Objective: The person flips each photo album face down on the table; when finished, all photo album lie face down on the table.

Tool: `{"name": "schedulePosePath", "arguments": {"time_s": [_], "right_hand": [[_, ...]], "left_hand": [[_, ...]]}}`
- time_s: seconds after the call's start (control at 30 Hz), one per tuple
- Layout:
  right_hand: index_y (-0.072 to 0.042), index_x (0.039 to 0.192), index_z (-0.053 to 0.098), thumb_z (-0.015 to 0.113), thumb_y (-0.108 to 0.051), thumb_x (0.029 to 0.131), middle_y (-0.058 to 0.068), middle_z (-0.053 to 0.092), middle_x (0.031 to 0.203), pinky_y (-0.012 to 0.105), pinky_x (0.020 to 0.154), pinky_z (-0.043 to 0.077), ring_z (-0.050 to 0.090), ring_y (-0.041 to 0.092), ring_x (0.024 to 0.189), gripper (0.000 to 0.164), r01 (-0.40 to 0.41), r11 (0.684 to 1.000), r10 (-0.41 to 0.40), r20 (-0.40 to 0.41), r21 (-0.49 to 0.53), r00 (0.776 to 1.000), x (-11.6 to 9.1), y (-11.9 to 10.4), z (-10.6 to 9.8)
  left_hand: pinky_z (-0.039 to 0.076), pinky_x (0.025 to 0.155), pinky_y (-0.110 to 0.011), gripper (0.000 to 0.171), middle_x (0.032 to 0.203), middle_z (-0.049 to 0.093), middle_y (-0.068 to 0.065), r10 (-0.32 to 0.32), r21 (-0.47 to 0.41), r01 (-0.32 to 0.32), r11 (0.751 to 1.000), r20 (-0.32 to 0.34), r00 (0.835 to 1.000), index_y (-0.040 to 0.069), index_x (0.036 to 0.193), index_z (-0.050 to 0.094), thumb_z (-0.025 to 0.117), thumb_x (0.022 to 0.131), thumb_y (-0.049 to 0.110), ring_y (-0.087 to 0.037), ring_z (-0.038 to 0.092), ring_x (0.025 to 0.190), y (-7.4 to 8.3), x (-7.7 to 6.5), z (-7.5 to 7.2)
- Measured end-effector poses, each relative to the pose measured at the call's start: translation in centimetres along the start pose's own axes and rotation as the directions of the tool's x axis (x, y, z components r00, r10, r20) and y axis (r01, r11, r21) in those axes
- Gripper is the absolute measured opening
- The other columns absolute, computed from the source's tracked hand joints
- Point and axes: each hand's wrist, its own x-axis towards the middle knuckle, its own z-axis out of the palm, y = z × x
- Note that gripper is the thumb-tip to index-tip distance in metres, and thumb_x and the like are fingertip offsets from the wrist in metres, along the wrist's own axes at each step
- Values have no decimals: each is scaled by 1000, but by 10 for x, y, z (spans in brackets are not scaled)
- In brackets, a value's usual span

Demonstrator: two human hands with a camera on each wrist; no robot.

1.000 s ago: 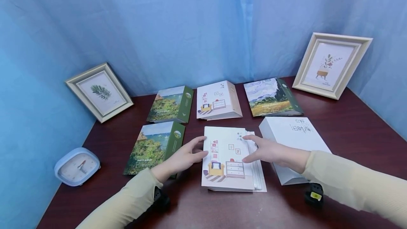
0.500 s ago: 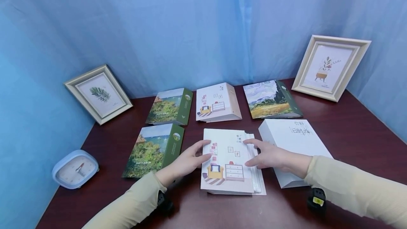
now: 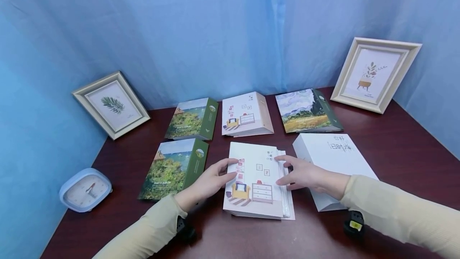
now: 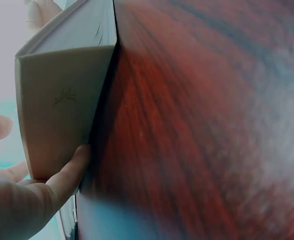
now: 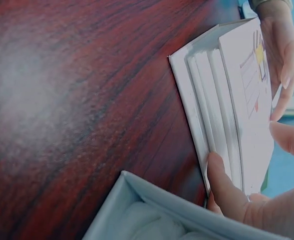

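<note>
A white photo album [image 3: 253,175] with drawn furniture on its cover lies at the table's front middle. My left hand [image 3: 210,181] grips its spine side. In the left wrist view a finger runs along the low edge of the pale spine [image 4: 61,105], and another fingertip stands apart from it. From the other side my right hand [image 3: 305,175] holds the album. In the right wrist view one of its fingers touches the page edges [image 5: 217,105], with the thumb over by the cover. The pages stick out slightly past the top cover.
A white box [image 3: 338,159] lies close to the right hand. A green photo album [image 3: 172,169] lies left, with three more albums behind, including a matching white one [image 3: 246,113]. Picture frames [image 3: 115,105] [image 3: 375,75] stand at the back corners, and a blue clock [image 3: 86,190] at left.
The album has shifted slightly left and turned a little, with both hands on it. The left fingers reach further over its edge than a second ago.
</note>
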Motion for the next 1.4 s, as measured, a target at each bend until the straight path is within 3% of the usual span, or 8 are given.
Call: {"name": "schedulePosePath", "arguments": {"time_s": [0.23, 0.63, 0.83, 1.17, 1.4], "right_hand": [[-2, 147, 25, 68, -1, 83, 32, 23, 141, 41, 84, 54, 57, 27, 99, 77, -5, 1000, 6, -24, 19, 1000, 6, -2, 6], [-8, 146, 31, 74, 2, 76, 32, 30, 139, 28, 67, 54, 57, 19, 80, 83, 30, 999, -33, -69, -44, 997, 17, -8, 19], [-10, 148, 27, 73, 2, 78, 32, 26, 138, 34, 76, 56, 57, 24, 90, 85, 20, 999, -19, -38, 31, 999, 24, -13, 25], [-12, 150, 20, 71, -8, 84, 28, 25, 137, 44, 88, 52, 54, 28, 102, 84, 9, 995, -11, 21, 95, 1000, 33, -26, 33], [-13, 151, 13, 70, -17, 86, 26, 30, 135, 45, 91, 51, 53, 27, 107, 87, 30, 984, -46, 84, 175, 995, 38, -35, 37]], "left_hand": [[55, 80, -32, 47, 127, 53, -22, -4, -120, 5, 993, 7, 1000, 6, 143, 38, 49, 98, 11, -17, 62, 97, -2, -3, -1], [52, 75, -25, 49, 129, 50, -24, 6, -164, -11, 986, -31, 999, 10, 146, 35, 47, 98, 9, -14, 61, 93, -1, -9, -9], [51, 78, -25, 47, 132, 49, -22, -1, -123, -10, 992, -85, 996, 13, 144, 39, 48, 98, 10, -16, 59, 98, 2, -12, -17], [53, 85, -34, 46, 143, 39, -18, -2, -163, -11, 986, -82, 997, 14, 146, 36, 44, 100, 11, -27, 52, 116, 17, -22, -31], [52, 90, -40, 47, 149, 36, -13, 23, -120, -34, 992, -89, 996, 17, 147, 34, 44, 101, 16, -31, 47, 125, 33, -29, -40]]}}
